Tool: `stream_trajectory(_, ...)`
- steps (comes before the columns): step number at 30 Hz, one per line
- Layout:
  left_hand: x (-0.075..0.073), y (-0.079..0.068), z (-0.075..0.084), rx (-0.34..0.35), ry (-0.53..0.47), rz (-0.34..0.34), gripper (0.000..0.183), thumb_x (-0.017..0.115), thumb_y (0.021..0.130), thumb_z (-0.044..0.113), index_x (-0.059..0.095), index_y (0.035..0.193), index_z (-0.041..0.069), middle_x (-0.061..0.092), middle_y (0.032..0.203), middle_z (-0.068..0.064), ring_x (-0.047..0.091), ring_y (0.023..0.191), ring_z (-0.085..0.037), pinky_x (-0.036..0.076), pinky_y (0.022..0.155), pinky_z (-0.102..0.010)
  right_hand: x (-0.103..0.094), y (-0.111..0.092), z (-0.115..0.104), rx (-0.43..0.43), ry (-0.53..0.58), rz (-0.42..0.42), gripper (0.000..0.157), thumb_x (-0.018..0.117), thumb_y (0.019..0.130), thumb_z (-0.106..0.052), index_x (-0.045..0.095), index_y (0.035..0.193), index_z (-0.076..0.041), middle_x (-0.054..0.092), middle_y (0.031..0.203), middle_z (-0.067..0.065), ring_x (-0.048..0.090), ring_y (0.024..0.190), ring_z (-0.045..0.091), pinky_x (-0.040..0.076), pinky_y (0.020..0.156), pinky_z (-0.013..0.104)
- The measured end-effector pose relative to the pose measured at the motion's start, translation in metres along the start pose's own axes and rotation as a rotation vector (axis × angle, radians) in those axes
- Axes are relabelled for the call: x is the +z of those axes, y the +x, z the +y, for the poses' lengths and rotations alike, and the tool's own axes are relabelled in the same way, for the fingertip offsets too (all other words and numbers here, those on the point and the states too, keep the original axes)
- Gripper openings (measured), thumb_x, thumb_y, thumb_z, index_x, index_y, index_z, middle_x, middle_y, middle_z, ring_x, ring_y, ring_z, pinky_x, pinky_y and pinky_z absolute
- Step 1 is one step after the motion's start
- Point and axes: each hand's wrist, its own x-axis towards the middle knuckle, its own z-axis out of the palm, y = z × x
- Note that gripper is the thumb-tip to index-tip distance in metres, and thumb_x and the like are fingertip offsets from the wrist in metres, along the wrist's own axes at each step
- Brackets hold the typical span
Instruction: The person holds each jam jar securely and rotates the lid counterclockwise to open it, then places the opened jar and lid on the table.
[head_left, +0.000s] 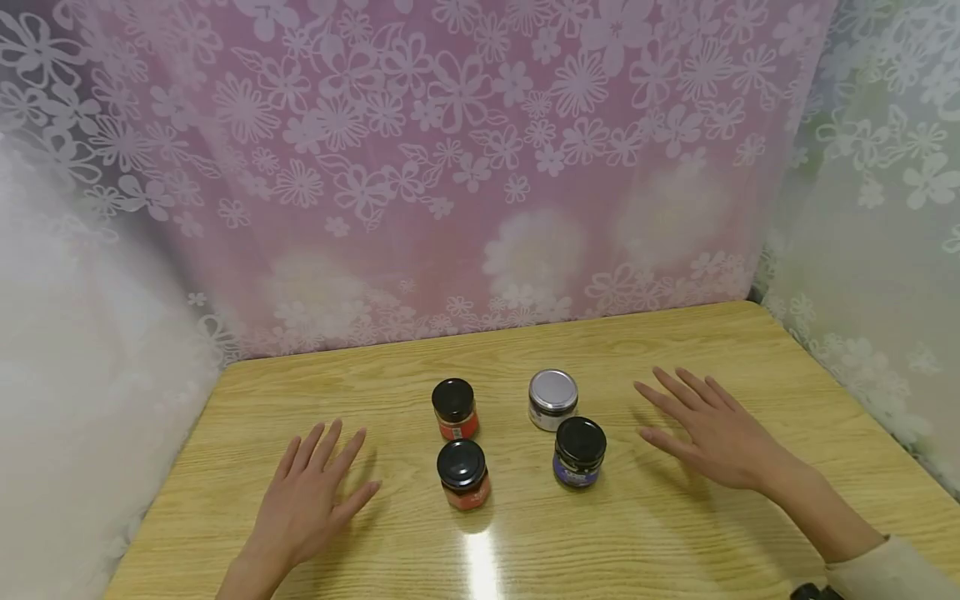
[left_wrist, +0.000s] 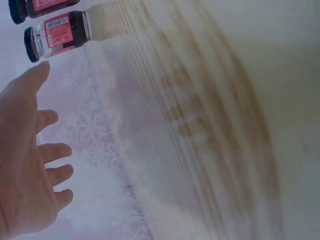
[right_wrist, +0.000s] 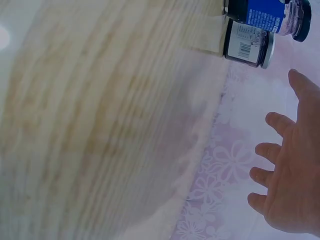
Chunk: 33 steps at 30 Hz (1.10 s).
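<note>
Both hands are held apart with fingers spread, and neither holds anything. My left hand (head_left: 303, 500) hovers over the table's left part, its thumb pointing toward two black-lidded jars with red labels. Of these, one jar (head_left: 455, 410) stands farther back and the other jar (head_left: 463, 475) nearer. On the right side, my right hand (head_left: 716, 433) is nearest a black-lidded jar with a blue-purple label (head_left: 579, 454) and a silver-lidded jar (head_left: 553, 400) behind it. In the right wrist view the silver-lidded jar (right_wrist: 245, 45) shows a white barcode label. All the jars stand upright.
The jars stand on a light wood-grain table (head_left: 360, 567) with rounded back corners. Behind it hangs a pink flowered curtain (head_left: 465, 208), with pale flowered curtains at both sides. A small black object (head_left: 813, 592) shows at the bottom right by the sleeve (head_left: 892, 571).
</note>
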Motion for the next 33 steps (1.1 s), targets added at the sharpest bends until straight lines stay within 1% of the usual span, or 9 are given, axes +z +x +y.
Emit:
stream_trajectory(5,0.0,0.0,0.001,0.004,-0.007,0.0,0.068,0.052,0.09,0.061,0.048,0.143,0.019,0.04,0.145,-0.016,0.031,0.134,-0.038,0.019,0.108,-0.054,-0.005,0.002,-0.002,-0.009,0.001,0.002,0.065,0.049,0.096,-0.05,0.027,0.152,-0.024,0.023,0.155,0.014,0.019,0.138,0.042,0.01,0.109,0.059)
stream_trajectory(14,-0.004,0.0,0.005,0.014,0.01,0.002,0.067,0.053,0.09,0.06,0.049,0.142,0.019,0.043,0.144,-0.015,0.034,0.133,-0.038,0.021,0.108,-0.054,-0.009,0.005,-0.005,-0.014,-0.002,0.0,0.064,0.047,0.097,-0.051,0.027,0.152,-0.025,0.024,0.154,0.015,0.021,0.138,0.04,0.009,0.111,0.056)
stream_trajectory(18,-0.005,0.002,0.006,0.023,0.012,0.004,0.065,0.053,0.09,0.059,0.049,0.141,0.018,0.042,0.144,-0.015,0.035,0.133,-0.037,0.022,0.108,-0.052,-0.011,0.008,-0.006,-0.023,-0.015,0.016,0.064,0.048,0.096,-0.051,0.029,0.151,-0.025,0.026,0.153,0.014,0.023,0.137,0.04,0.013,0.11,0.055)
stream_trajectory(22,-0.004,0.004,0.006,0.014,0.016,0.032,0.065,0.055,0.09,0.057,0.05,0.141,0.018,0.043,0.143,-0.015,0.036,0.132,-0.038,0.025,0.106,-0.053,-0.015,0.012,-0.008,-0.05,-0.025,0.018,0.064,0.049,0.097,-0.05,0.03,0.151,-0.023,0.027,0.153,0.015,0.024,0.137,0.04,0.017,0.108,0.056)
stream_trajectory(27,-0.001,0.007,0.005,0.012,0.019,0.083,0.065,0.056,0.09,0.057,0.05,0.141,0.017,0.045,0.141,-0.016,0.038,0.13,-0.039,0.029,0.104,-0.053,-0.022,0.017,-0.011,-0.071,-0.037,0.017,0.063,0.048,0.097,-0.048,0.03,0.151,-0.021,0.027,0.153,0.015,0.025,0.137,0.04,0.018,0.107,0.056)
stream_trajectory(30,0.0,0.008,0.004,0.015,0.018,0.093,0.065,0.056,0.09,0.057,0.051,0.14,0.017,0.045,0.141,-0.016,0.038,0.129,-0.039,0.028,0.104,-0.053,-0.024,0.021,-0.015,-0.077,-0.041,0.017,0.063,0.047,0.098,-0.049,0.03,0.151,-0.022,0.027,0.153,0.015,0.024,0.137,0.039,0.019,0.107,0.055)
stream_trajectory(33,0.0,0.01,0.003,0.02,0.017,0.087,0.065,0.055,0.09,0.058,0.05,0.14,0.017,0.045,0.141,-0.016,0.038,0.13,-0.038,0.029,0.104,-0.053,-0.026,0.025,-0.017,-0.09,-0.049,0.015,0.063,0.047,0.098,-0.05,0.03,0.151,-0.021,0.026,0.153,0.015,0.023,0.138,0.039,0.019,0.107,0.055)
